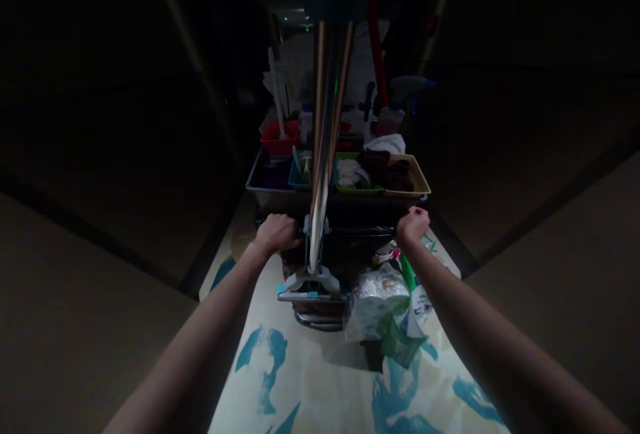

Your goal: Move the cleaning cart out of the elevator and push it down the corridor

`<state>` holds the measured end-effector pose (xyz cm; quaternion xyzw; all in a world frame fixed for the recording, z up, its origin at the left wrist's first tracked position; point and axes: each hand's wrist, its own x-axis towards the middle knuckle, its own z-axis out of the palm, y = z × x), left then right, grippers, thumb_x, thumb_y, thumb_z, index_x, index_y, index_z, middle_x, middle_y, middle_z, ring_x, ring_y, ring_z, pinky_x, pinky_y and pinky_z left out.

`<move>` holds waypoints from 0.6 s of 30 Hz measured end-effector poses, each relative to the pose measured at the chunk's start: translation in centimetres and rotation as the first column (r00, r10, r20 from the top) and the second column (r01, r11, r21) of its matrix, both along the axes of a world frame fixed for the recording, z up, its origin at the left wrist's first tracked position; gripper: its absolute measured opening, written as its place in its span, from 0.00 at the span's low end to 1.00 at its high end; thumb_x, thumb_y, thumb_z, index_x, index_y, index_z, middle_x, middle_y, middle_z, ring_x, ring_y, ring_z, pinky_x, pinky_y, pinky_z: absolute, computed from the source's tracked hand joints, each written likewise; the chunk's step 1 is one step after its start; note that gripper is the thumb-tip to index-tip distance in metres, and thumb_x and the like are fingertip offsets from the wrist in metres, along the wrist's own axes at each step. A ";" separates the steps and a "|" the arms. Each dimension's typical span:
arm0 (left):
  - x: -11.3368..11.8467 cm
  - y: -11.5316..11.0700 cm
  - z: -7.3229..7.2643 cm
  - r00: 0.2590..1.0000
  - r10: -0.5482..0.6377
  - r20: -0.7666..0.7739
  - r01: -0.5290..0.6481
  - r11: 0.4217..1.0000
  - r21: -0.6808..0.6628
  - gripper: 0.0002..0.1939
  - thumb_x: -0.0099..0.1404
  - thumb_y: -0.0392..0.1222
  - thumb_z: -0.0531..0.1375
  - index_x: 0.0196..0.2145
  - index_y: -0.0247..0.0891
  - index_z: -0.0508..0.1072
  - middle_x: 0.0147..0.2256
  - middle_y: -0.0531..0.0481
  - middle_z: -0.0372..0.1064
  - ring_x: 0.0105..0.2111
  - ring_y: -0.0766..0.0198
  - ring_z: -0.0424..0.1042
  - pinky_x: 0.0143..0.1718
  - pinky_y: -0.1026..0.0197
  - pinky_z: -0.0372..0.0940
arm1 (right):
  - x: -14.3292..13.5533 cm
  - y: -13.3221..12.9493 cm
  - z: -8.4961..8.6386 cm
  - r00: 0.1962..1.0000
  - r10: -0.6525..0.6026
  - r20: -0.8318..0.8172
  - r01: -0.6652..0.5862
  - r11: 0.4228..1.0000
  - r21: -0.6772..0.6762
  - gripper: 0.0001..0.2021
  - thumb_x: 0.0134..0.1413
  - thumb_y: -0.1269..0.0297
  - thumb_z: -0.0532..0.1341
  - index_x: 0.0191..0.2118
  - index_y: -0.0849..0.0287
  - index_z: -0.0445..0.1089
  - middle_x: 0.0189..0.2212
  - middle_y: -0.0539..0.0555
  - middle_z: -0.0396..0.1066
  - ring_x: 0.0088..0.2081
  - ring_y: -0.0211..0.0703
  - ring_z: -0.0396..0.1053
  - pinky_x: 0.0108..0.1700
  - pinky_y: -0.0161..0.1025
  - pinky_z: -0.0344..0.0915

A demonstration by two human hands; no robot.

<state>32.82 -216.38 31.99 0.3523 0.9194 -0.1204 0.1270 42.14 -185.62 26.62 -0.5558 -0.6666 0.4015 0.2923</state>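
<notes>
A cleaning cart stands ahead of me in a dark corridor. My left hand is closed around the cart's dark push handle at its left end. My right hand grips the same handle at its right end. Between my hands, shiny metal poles rise from a mop head clipped at the cart's rear. The cart's top tray holds a red bin, a green bin, a tan bin with dark cloths, and spray bottles.
Plastic bags with paper rolls hang below the handle on the right. The floor is a pale carpet with teal patches, with a beige border beyond a dark strip on each side. Dark walls close in on both sides.
</notes>
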 end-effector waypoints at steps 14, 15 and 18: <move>0.4 -0.6 0.2 1.000 0.000 0.027 -0.002 0.997 0.075 0.20 0.64 0.49 0.58 0.42 0.31 0.82 0.43 0.31 0.78 0.46 0.42 0.78 0.48 0.47 0.71 | 0.6 -0.4 0.7 0.989 0.141 -0.038 -0.137 0.987 0.085 0.17 0.59 0.65 0.50 0.46 0.70 0.70 0.50 0.75 0.72 0.54 0.60 0.70 0.57 0.51 0.64; 0.3 -0.6 0.2 1.000 -0.001 0.030 -0.002 0.996 0.088 0.21 0.64 0.50 0.58 0.42 0.31 0.82 0.44 0.30 0.78 0.47 0.41 0.77 0.49 0.46 0.71 | 0.6 -0.4 0.6 0.987 0.152 -0.044 -0.147 0.984 0.099 0.17 0.59 0.65 0.50 0.46 0.70 0.70 0.50 0.74 0.72 0.53 0.58 0.70 0.56 0.50 0.64; -0.1 -0.6 -0.3 0.999 -0.020 0.047 0.015 0.993 0.119 0.21 0.64 0.51 0.56 0.41 0.32 0.82 0.42 0.30 0.79 0.45 0.39 0.78 0.46 0.43 0.72 | 0.5 0.3 -0.3 0.985 0.167 -0.052 -0.159 0.979 0.126 0.18 0.60 0.63 0.49 0.44 0.68 0.71 0.45 0.72 0.73 0.50 0.58 0.71 0.54 0.51 0.66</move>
